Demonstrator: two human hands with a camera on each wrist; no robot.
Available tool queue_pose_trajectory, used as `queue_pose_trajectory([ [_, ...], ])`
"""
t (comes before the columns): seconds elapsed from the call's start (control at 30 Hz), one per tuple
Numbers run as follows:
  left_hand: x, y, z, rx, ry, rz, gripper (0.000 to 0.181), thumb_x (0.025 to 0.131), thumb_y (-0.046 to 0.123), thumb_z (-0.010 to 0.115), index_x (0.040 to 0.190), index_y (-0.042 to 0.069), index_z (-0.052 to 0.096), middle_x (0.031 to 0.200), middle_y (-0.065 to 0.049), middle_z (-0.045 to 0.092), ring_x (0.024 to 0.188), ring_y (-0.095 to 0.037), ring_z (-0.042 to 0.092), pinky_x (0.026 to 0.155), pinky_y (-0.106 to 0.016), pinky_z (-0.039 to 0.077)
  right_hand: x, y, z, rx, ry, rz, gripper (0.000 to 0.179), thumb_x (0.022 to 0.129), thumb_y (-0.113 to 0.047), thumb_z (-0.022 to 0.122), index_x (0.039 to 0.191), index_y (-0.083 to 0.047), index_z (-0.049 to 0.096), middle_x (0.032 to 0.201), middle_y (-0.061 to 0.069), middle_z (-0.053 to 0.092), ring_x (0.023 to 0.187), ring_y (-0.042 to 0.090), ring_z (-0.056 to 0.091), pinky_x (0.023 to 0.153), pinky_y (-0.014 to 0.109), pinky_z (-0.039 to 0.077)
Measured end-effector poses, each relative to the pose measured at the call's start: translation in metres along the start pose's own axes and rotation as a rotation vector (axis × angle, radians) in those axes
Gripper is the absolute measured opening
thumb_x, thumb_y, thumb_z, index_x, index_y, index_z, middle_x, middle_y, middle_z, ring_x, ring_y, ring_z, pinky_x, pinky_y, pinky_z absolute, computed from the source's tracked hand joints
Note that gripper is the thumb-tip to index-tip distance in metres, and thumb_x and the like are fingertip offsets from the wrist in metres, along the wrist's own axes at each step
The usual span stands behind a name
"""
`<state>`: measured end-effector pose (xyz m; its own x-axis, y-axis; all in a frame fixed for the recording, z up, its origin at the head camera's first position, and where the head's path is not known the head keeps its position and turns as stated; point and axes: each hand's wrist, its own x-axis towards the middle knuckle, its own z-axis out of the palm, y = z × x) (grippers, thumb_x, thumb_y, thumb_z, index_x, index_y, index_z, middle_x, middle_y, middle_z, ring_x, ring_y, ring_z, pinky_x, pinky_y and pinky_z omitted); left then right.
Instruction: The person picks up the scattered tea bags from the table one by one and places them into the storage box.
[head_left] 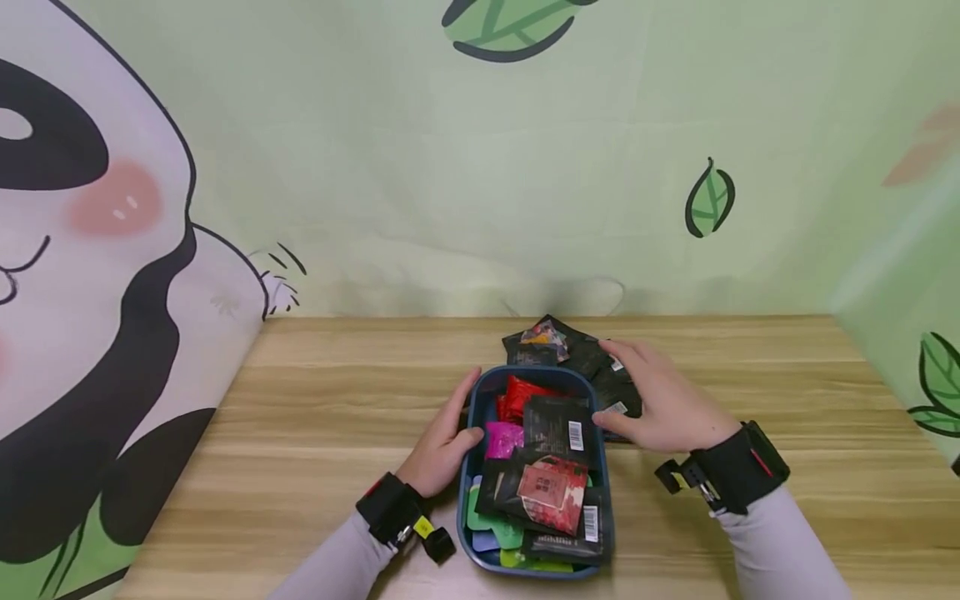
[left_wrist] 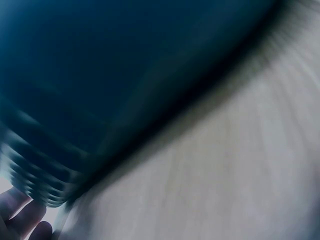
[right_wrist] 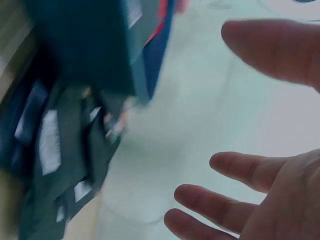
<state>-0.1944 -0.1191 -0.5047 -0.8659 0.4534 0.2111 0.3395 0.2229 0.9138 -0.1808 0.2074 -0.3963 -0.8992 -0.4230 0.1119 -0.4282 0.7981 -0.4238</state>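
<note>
A left hand (head_left: 442, 442) and a right hand (head_left: 663, 400) flank a blue tub (head_left: 558, 379) on a wood-grain table (head_left: 337, 400).
The left thumb is at the tub's left rim, the right thumb at its right rim, the right fingers over a black packet pile (head_left: 588, 358) by the table's far edge. Red wrappers (head_left: 517, 398) fill the tub's far end; a pink packet (head_left: 502, 437), dark sachets (head_left: 551, 421) and green pieces (head_left: 506, 533) lie nearer the table's near edge.
</note>
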Motion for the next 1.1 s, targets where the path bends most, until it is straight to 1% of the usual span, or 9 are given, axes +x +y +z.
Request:
queue_pose_trajectory([
  [0.1,0.002,0.001,0.002,-0.005,-0.005,0.003,0.073,0.098,0.012,0.045,0.163,0.023,0.014,0.166,-0.002,0.021,0.149,-0.019,0.022,0.118,-0.053,0.018,0.0,0.014,0.001,-0.021,0.001,0.05,0.09,0.087,-0.05,0.065,0.157,-0.005,0.03,0.148,0.024,0.041,0.133,0.042,0.042,0.104,0.057,0.038],
  [0.2,0.0,0.0,0.001,-0.007,0.002,0.0,0.073,0.098,0.009,0.045,0.163,0.022,0.015,0.166,-0.003,0.021,0.149,-0.018,0.022,0.118,-0.052,0.018,0.004,0.022,0.008,-0.043,-0.012,0.1,0.087,0.087,-0.046,0.066,0.156,-0.004,0.032,0.148,0.025,0.04,0.133,0.043,0.042,0.104,0.058,0.039],
  [0.3,0.0,0.0,0.001,-0.017,0.001,-0.011,0.074,0.098,0.008,0.045,0.163,0.023,0.015,0.166,-0.002,0.021,0.149,-0.017,0.023,0.118,-0.051,0.018,0.007,0.028,0.017,-0.084,-0.015,0.122,0.085,0.086,-0.043,0.067,0.154,-0.004,0.036,0.146,0.026,0.043,0.13,0.044,0.044,0.102,0.058,0.04],
  [0.4,0.0,0.001,0.0,-0.023,-0.001,-0.014,0.074,0.098,0.008,0.045,0.163,0.023,0.015,0.165,-0.001,0.021,0.149,-0.018,0.022,0.118,-0.051,0.018,0.012,0.031,0.027,-0.128,-0.024,0.098,0.08,0.084,-0.04,0.068,0.151,-0.005,0.043,0.143,0.027,0.046,0.127,0.045,0.047,0.101,0.057,0.042],
  [0.53,0.001,0.0,0.001,-0.017,0.002,-0.017,0.074,0.097,0.008,0.046,0.163,0.024,0.016,0.165,0.0,0.023,0.148,-0.017,0.023,0.118,-0.051,0.019,0.015,0.032,0.037,-0.152,-0.053,0.052,0.069,0.083,-0.033,0.068,0.145,-0.008,0.053,0.143,0.029,0.046,0.127,0.048,0.047,0.101,0.058,0.041],
  [0.63,0.002,-0.001,0.001,-0.018,0.005,-0.018,0.075,0.096,0.008,0.047,0.163,0.024,0.017,0.165,0.0,0.023,0.148,-0.017,0.024,0.118,-0.051,0.019,0.016,0.03,0.045,-0.159,-0.065,0.054,0.062,0.083,-0.031,0.068,0.14,-0.009,0.06,0.144,0.028,0.046,0.127,0.048,0.047,0.102,0.059,0.041],
  [0.83,0.001,-0.001,0.0,-0.013,0.015,-0.012,0.076,0.095,0.007,0.048,0.162,0.026,0.018,0.164,0.001,0.024,0.148,-0.017,0.025,0.118,-0.051,0.019,0.019,0.031,0.057,-0.194,-0.031,0.114,0.059,0.08,-0.034,0.073,0.132,-0.007,0.066,0.143,0.025,0.047,0.124,0.045,0.051,0.101,0.057,0.042],
  [0.93,0.001,0.0,0.0,-0.012,0.015,-0.011,0.077,0.094,0.007,0.048,0.162,0.026,0.018,0.164,0.003,0.024,0.147,-0.017,0.026,0.118,-0.051,0.02,0.021,0.034,0.061,-0.204,0.01,0.115,0.054,0.079,-0.031,0.076,0.127,-0.007,0.068,0.139,0.025,0.05,0.121,0.045,0.053,0.1,0.056,0.043],
  [1.1,0.001,-0.001,0.0,-0.016,0.008,-0.007,0.076,0.095,0.008,0.047,0.163,0.026,0.016,0.165,0.0,0.023,0.148,-0.018,0.025,0.117,-0.052,0.019,0.021,0.036,0.061,-0.207,0.055,0.126,0.038,0.076,-0.03,0.078,0.107,-0.009,0.069,0.128,0.02,0.054,0.108,0.039,0.058,0.091,0.052,0.048],
])
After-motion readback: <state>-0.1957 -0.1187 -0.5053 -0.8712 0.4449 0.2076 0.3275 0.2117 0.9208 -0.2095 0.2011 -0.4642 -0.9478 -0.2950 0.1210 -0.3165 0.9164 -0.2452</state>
